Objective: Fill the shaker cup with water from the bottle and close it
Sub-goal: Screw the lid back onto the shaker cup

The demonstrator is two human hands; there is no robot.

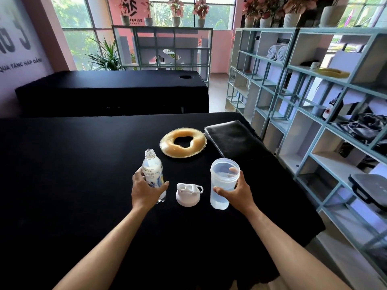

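A clear plastic water bottle (152, 167) with a white label stands upright and uncapped on the black table (73, 164). My left hand (144, 190) wraps around its lower half. To the right stands a translucent shaker cup (223, 181), open at the top, with water in its lower part. My right hand (236, 190) grips the cup's side, fingers behind it. Between the two lies the white shaker lid (187, 194), resting on the table with its flip cap and loop on top.
A tan ring-shaped gel cushion (183, 142) lies behind the bottle. A black padded cushion (232, 139) sits at the table's right rear. Pale blue shelving (303, 97) stands close on the right. Another black-covered table (113, 88) is behind.
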